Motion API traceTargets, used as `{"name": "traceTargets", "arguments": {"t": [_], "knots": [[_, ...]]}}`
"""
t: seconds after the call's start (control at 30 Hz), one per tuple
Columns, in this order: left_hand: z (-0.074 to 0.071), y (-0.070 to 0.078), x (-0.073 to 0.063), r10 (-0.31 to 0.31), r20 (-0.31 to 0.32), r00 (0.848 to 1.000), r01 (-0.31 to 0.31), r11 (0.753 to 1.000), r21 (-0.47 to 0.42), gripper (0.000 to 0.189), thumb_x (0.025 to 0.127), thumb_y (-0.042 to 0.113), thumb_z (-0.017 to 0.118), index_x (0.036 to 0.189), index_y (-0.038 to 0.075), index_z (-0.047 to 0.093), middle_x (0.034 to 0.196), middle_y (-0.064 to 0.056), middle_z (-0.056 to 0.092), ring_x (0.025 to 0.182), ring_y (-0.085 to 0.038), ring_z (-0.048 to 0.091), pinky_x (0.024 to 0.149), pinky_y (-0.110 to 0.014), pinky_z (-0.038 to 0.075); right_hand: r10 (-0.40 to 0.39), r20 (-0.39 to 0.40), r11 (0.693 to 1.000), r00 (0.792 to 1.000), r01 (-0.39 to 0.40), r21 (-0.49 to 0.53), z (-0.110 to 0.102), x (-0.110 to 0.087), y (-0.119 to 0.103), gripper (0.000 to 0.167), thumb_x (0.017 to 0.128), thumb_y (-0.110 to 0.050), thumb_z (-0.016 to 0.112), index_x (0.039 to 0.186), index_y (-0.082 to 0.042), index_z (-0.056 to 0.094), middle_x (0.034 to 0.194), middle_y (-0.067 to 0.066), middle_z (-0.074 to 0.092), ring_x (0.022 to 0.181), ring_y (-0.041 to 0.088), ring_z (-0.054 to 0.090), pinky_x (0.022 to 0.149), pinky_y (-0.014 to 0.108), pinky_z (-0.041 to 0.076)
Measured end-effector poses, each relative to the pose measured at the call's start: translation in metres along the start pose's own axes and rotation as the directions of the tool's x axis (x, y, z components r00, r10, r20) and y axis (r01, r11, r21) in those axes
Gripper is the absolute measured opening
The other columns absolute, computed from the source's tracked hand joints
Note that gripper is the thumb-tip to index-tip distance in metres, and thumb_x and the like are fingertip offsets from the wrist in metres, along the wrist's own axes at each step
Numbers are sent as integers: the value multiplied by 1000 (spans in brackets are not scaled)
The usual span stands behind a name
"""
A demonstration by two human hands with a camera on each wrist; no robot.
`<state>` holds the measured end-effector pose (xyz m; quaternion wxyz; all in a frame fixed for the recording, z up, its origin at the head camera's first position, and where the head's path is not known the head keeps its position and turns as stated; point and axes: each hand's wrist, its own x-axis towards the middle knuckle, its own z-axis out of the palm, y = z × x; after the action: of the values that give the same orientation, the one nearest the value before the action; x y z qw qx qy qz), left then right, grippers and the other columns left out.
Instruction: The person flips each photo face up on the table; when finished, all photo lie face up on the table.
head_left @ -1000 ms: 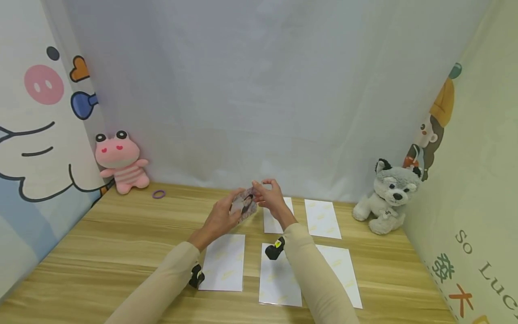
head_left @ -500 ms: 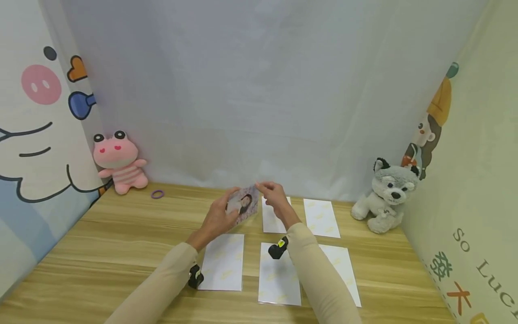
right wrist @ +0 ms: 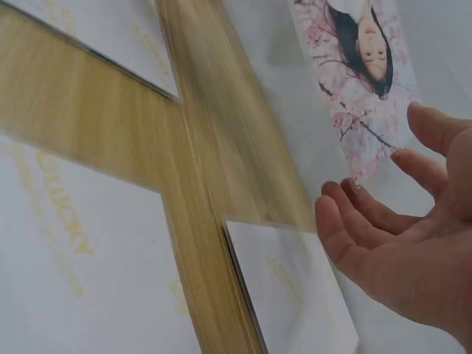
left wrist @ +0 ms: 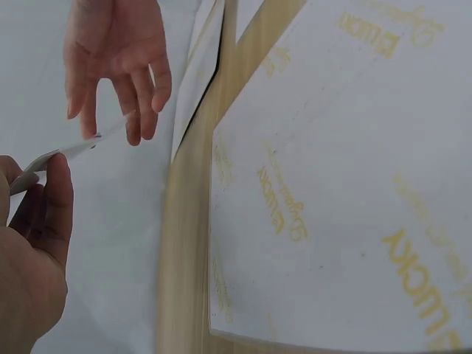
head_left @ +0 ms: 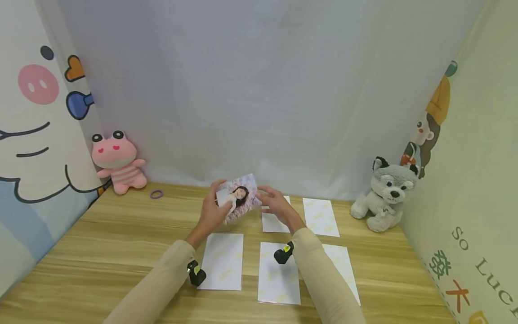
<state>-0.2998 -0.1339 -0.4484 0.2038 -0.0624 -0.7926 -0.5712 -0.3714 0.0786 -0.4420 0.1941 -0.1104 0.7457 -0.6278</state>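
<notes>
My left hand (head_left: 211,210) pinches a photo print (head_left: 245,193) by its left end, thumb on the picture side and fingers behind. The print stands tilted above the table, showing a dark-haired person in white among pink blossoms. At its right edge is my right hand (head_left: 280,206), palm turned toward it. Seen in the right wrist view, that hand's fingers are loosely spread, fingertips close by the print's corner (right wrist: 354,166). Edge-on in the left wrist view, the print (left wrist: 44,164) looks like a thin strip between the left thumb and fingers.
Several white sheets with yellow LUCKY lettering lie on the wooden table (head_left: 121,238), among them a front-left sheet (head_left: 223,263) and a back-right sheet (head_left: 321,217). A pink plush frog (head_left: 119,162), a purple ring (head_left: 156,194) and a grey plush husky (head_left: 384,193) stand or lie near the back.
The print has moved slightly left and turned its picture side more toward the head camera. My right hand has gone from pinching its upper corner to loose fingers beside its right edge.
</notes>
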Motion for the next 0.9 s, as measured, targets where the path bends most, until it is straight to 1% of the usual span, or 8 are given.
{"name": "traceTargets", "arguments": {"t": [0.07, 0.13, 0.27, 0.33, 0.4, 0.5, 0.73, 0.9], "knots": [[0, 0, 1, -45, -25, 999, 44, 998, -45, 66, 82, -5, 65, 143, 11, 46, 82, -7, 50, 55, -7, 39, 49, -21, 38, 7, 59, 999, 998, -9, 33, -2, -1, 2, 54, 104, -16, 52, 156, -11, 34, 150, 27, 44, 131, 44, 53, 109, 52, 44], [0, 0, 1, -84, -37, 996, 80, 993, -82, 66, 82, -6, 65, 143, 10, 46, 94, -10, 51, 62, -8, 43, 52, -20, 41, 5, 106, 998, 994, -12, 66, -4, -2, 5, 59, 103, -7, 51, 158, -12, 29, 142, 30, 52, 125, 42, 58, 108, 50, 46], [1, -1, 2, -157, -46, 987, 149, 980, -133, 66, 84, -6, 65, 144, 11, 45, 93, -11, 49, 68, -11, 45, 54, -20, 43, -5, 154, 991, 988, -16, 134, -6, -4, 8, 70, 99, 5, 50, 160, -16, 23, 109, 20, 68, 107, 29, 69, 98, 39, 54], [2, -1, 3, -181, -54, 982, 171, 973, -153, 67, 84, -6, 65, 145, 11, 44, 95, -10, 49, 70, -11, 47, 55, -19, 45, -15, 164, 985, 986, -13, 170, -6, -4, 9, 74, 98, 8, 50, 161, -18, 20, 98, 10, 69, 97, 21, 71, 91, 33, 57], [4, -2, 3, -195, -60, 979, 183, 969, -169, 66, 85, -6, 64, 145, 11, 44, 98, -12, 50, 72, -12, 48, 57, -19, 46, -37, 172, 978, 984, 0, 208, -5, -4, 10, 76, 98, 10, 48, 161, -17, 17, 91, 7, 71, 89, 17, 72, 85, 30, 59], [6, -2, 3, -208, -69, 976, 191, 961, -198, 67, 84, -8, 64, 145, 11, 43, 103, -14, 53, 76, -12, 51, 60, -18, 49, -64, 166, 964, 984, 19, 264, -1, -5, 11, 76, 98, 11, 45, 161, -16, 13, 84, 6, 73, 79, 14, 73, 77, 26, 60], [5, -2, 4, -216, -87, 973, 196, 961, -197, 69, 84, -5, 66, 147, 10, 42, 89, -7, 44, 70, -13, 44, 57, -20, 44, -80, 110, 955, 991, 44, 295, 8, -3, 13, 75, 99, 11, 45, 161, -17, 14, 77, 3, 72, 70, 11, 72, 69, 22, 59], [6, -1, 3, -245, -90, 965, 219, 948, -230, 69, 84, -7, 65, 147, 10, 42, 102, -13, 52, 77, -13, 51, 61, -18, 49, -80, 90, 954, 993, 50, 295, 10, -3, 15, 76, 98, 12, 46, 161, -16, 15, 76, 4, 71, 69, 11, 71, 69, 22, 59]]}}
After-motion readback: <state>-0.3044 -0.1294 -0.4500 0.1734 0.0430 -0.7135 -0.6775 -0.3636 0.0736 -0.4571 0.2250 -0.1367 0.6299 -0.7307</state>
